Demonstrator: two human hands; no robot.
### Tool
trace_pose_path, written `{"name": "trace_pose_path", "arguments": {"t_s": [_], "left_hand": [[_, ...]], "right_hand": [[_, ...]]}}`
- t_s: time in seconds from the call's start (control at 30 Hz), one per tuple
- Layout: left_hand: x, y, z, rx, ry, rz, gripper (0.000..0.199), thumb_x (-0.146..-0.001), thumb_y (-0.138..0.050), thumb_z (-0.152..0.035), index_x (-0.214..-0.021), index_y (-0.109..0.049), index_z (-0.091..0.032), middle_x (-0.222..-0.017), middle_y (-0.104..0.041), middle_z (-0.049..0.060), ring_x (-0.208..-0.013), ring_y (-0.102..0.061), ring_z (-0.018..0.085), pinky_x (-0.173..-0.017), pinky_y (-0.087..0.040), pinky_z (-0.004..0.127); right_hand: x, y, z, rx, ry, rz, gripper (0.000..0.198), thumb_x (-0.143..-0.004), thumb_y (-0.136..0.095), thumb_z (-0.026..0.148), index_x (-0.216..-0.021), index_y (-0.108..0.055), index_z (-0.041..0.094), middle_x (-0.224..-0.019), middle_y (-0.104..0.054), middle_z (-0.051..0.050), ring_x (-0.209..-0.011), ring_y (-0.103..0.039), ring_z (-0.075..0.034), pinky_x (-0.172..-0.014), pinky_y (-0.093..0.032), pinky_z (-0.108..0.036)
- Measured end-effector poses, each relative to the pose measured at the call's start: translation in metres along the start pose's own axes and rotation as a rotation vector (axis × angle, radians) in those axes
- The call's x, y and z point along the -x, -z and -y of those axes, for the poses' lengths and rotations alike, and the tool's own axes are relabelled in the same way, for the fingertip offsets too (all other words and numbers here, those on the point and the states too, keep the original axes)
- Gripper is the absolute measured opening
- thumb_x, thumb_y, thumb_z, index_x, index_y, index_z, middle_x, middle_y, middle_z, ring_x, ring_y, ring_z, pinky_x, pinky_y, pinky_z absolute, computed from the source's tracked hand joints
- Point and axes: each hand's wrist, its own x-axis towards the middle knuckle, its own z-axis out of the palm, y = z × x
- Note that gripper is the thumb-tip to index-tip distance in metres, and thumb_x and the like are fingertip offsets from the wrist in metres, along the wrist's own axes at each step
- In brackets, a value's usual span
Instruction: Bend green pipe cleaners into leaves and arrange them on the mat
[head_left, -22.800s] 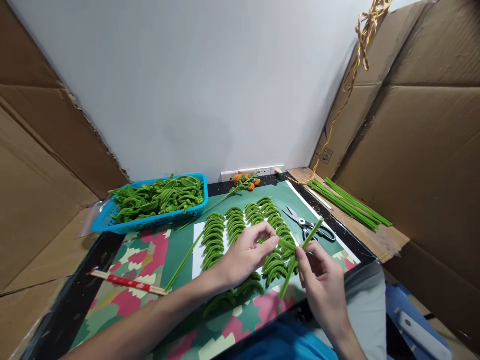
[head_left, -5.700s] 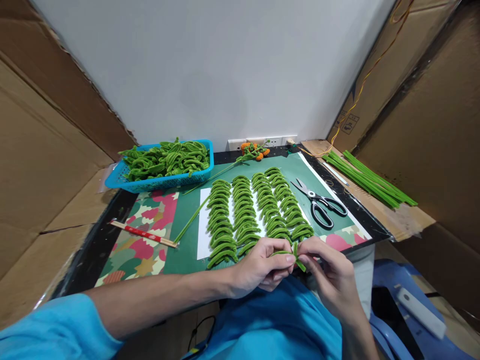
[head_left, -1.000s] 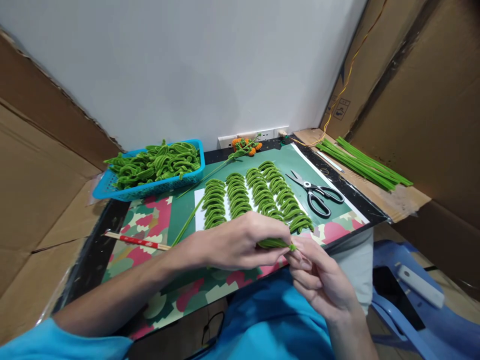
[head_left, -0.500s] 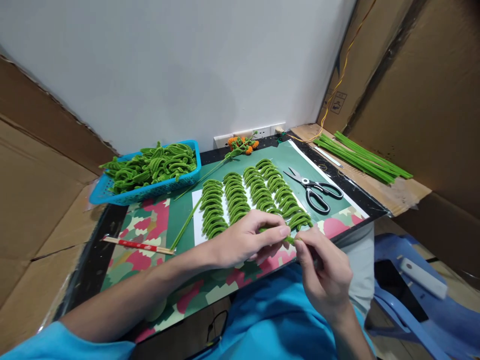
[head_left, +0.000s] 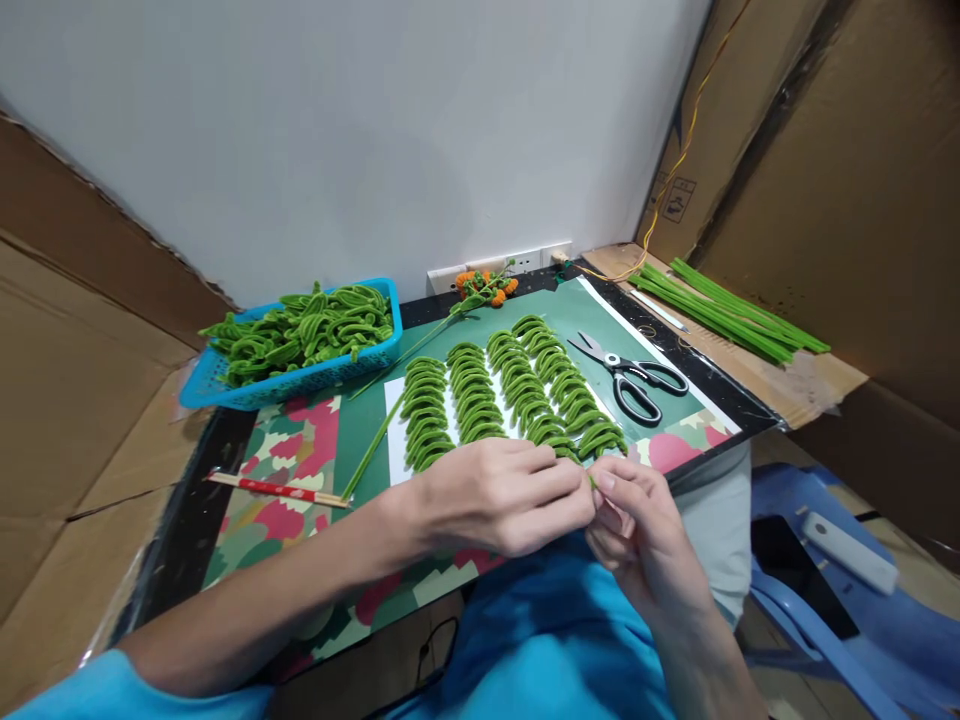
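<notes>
Over the front edge of the table my left hand [head_left: 514, 497] and my right hand [head_left: 636, 515] meet, fingertips almost touching. A small green pipe cleaner [head_left: 592, 481] shows between them; most of it is hidden by the fingers. My right thumb and forefinger pinch it, and my left fingers are closed around its other side. Just beyond the hands, curved green pipe-cleaner pieces [head_left: 474, 390] lie in several neat rows on white paper [head_left: 395, 450]. Black-handled scissors [head_left: 626, 375] rest to the right of the rows, blades spread a little.
A blue basket [head_left: 300, 390] heaped with green fuzzy pieces stands at the back left. Paper-wrapped chopsticks [head_left: 277, 489] lie at left. An orange-and-green flower stem [head_left: 487, 288] is near the wall. Green pipe cleaners [head_left: 720, 315] lie on cardboard at right, above a blue chair [head_left: 915, 640].
My left hand has rolled over so its back faces up, and has moved right against the right hand. My right hand's fingers have turned, and less of the green pipe cleaner shows.
</notes>
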Motion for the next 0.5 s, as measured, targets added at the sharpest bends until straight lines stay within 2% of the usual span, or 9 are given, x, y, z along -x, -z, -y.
{"name": "trace_pose_path", "arguments": {"t_s": [0.07, 0.13, 0.23, 0.33, 0.4, 0.5], "left_hand": [[0.0, 0.0, 0.002, -0.086, -0.05, 0.011, 0.023, -0.105, -0.053, -0.017, -0.09, -0.07, -0.02, -0.079, -0.068, 0.006, -0.062, -0.056, 0.017, -0.054, -0.041, 0.031], [0.0, 0.0, 0.002, -0.015, 0.056, -0.015, 0.022, -0.106, -0.052, -0.019, -0.097, -0.071, -0.018, -0.083, -0.07, 0.007, -0.067, -0.059, 0.016, -0.058, -0.044, 0.03], [-0.001, 0.0, -0.001, 0.326, 0.388, -0.025, 0.02, -0.106, -0.06, -0.032, -0.106, -0.071, -0.016, -0.085, -0.07, 0.005, -0.073, -0.061, 0.015, -0.065, -0.047, 0.025], [-0.005, -0.001, -0.005, 0.758, 0.663, 0.004, 0.026, -0.104, -0.064, -0.04, -0.096, -0.069, -0.016, -0.073, -0.063, -0.001, -0.061, -0.054, 0.01, -0.057, -0.044, 0.021], [-0.006, -0.003, -0.006, 1.004, 0.777, 0.013, 0.027, -0.103, -0.065, -0.042, -0.094, -0.066, -0.016, -0.064, -0.058, -0.004, -0.05, -0.049, 0.008, -0.049, -0.039, 0.019], [-0.004, -0.008, -0.008, 1.152, 0.858, 0.013, 0.026, -0.101, -0.069, -0.043, -0.098, -0.064, -0.018, -0.058, -0.056, -0.007, -0.044, -0.047, 0.007, -0.043, -0.035, 0.017]], "right_hand": [[-0.002, 0.002, 0.0, -0.036, -0.031, 0.01, 0.039, -0.091, -0.079, 0.045, -0.071, -0.059, 0.019, -0.051, -0.032, 0.012, -0.038, -0.018, -0.003, -0.035, -0.02, -0.018], [-0.001, 0.005, -0.001, 0.074, 0.095, -0.037, 0.034, -0.094, -0.077, 0.042, -0.074, -0.064, 0.018, -0.053, -0.036, 0.01, -0.039, -0.025, -0.004, -0.037, -0.023, -0.018], [0.003, 0.009, -0.001, 0.394, 0.401, -0.137, 0.022, -0.1, -0.072, 0.032, -0.084, -0.07, 0.018, -0.063, -0.051, 0.004, -0.049, -0.042, -0.008, -0.045, -0.033, -0.021], [0.006, 0.013, 0.002, 0.717, 0.65, -0.117, 0.009, -0.1, -0.068, 0.019, -0.092, -0.071, 0.019, -0.077, -0.062, -0.001, -0.063, -0.053, -0.013, -0.055, -0.04, -0.026], [0.006, 0.015, 0.004, 0.851, 0.722, -0.062, 0.009, -0.1, -0.065, 0.014, -0.096, -0.069, 0.02, -0.08, -0.062, -0.002, -0.067, -0.054, -0.014, -0.059, -0.04, -0.028], [0.003, 0.016, 0.004, 0.899, 0.719, -0.026, 0.011, -0.1, -0.062, 0.012, -0.097, -0.066, 0.021, -0.08, -0.06, -0.001, -0.068, -0.053, -0.014, -0.06, -0.038, -0.03]]}}
